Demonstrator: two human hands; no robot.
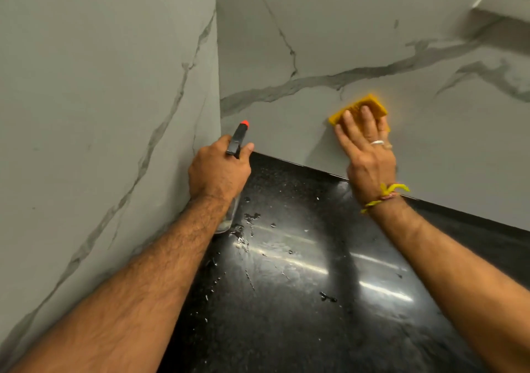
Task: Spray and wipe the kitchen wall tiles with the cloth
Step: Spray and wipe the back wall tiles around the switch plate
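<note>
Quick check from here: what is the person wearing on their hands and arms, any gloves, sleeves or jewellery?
No gloves, and no sleeves in view: both forearms are bare. The right hand wears a silver ring on one finger, and a yellow thread wristband with loose knotted ends, with some red in it, circles that wrist. The left hand and its wrist carry nothing.

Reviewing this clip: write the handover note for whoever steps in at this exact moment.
Left hand grips the spray bottle near the corner, nozzle toward the wall tiles.
Right hand presses the yellow cloth flat on the back wall, low, just above the black counter.
Done: water drops on the counter suggest spraying has happened.
Left: wipe the rest of the tiles; the extent cleaned cannot be told.
</note>
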